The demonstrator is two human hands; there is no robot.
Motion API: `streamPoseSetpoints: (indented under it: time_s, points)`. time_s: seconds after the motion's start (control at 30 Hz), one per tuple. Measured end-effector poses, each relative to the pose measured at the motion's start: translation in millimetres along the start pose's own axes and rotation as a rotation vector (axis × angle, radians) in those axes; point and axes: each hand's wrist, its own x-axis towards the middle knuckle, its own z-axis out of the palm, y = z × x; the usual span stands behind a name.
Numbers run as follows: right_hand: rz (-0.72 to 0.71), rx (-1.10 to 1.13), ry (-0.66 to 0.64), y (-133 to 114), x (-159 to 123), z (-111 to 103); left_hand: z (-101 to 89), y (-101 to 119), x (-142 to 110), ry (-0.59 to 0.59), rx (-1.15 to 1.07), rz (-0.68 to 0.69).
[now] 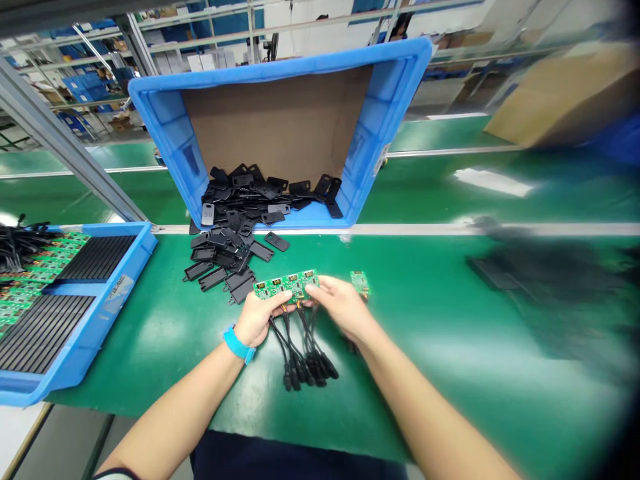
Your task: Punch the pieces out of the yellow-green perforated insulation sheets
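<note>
My left hand point(260, 317) and my right hand point(340, 303) both grip a row of green circuit boards point(286, 285) above the green table. Black cables with connectors point(305, 363) hang from the boards toward me and rest on the mat. A single green board point(359, 282) lies just right of my right hand. A pile of black plastic covers point(227, 257) spills from a tilted blue crate point(280, 73) right behind the boards. A blue band is on my left wrist.
A blue tray point(107, 293) at the left holds black grids, green boards and black cables. Dark blurred items point(545, 280) lie on the green mat point(450, 347) at the right. A cardboard box point(565, 93) sits at the far right, shelving behind.
</note>
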Motion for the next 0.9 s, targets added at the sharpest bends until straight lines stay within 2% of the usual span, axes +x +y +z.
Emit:
streamPoseSetpoints:
  time_s: [0.07, 0.13, 0.27, 0.33, 0.43, 0.5, 0.57, 0.63, 0.7, 0.8, 0.9]
  points:
    - [0.018, 0.004, 0.01, 1.2, -1.5, 18.0, 1.3, -7.9, 1.9, 0.081, 0.006, 0.047]
    - [0.031, -0.027, 0.07, 5.6, -2.4, 26.2, 1.4, -16.7, 4.6, 0.169, 0.02, 0.088]
    - [0.032, -0.165, 0.226, 13.8, 0.6, 18.5, -0.7, -26.3, 8.1, 0.297, 0.051, 0.138]
    - [0.016, -0.222, 0.259, 15.8, 5.6, 8.6, -1.3, -24.2, 7.7, 0.281, 0.044, 0.131]
    - [-0.022, -0.28, 0.313, 15.9, 11.8, -2.1, -1.5, -15.6, 4.9, 0.146, 0.008, 0.083]
    - [-0.056, -0.282, 0.339, 13.3, 11.2, -1.6, -2.1, -10.8, 3.1, 0.079, -0.004, 0.065]
    - [-0.077, -0.252, 0.28, 9.0, 6.7, 5.9, -3.3, -9.5, 2.3, 0.057, 0.011, 0.075]
    - [-0.076, -0.216, 0.183, 4.3, 0.8, 18.1, -4.6, -12.6, 2.6, 0.085, 0.059, 0.106]
    - [-0.064, -0.201, 0.149, 0.7, -3.6, 30.7, -5.6, -18.5, 3.6, 0.167, 0.123, 0.148]
    - [-0.068, -0.205, 0.216, 0.2, -5.0, 42.6, -6.3, -26.3, 5.3, 0.307, 0.187, 0.201]
    - [-0.087, -0.223, 0.244, 4.9, -0.2, 41.9, -6.4, -25.4, 5.2, 0.309, 0.164, 0.205]
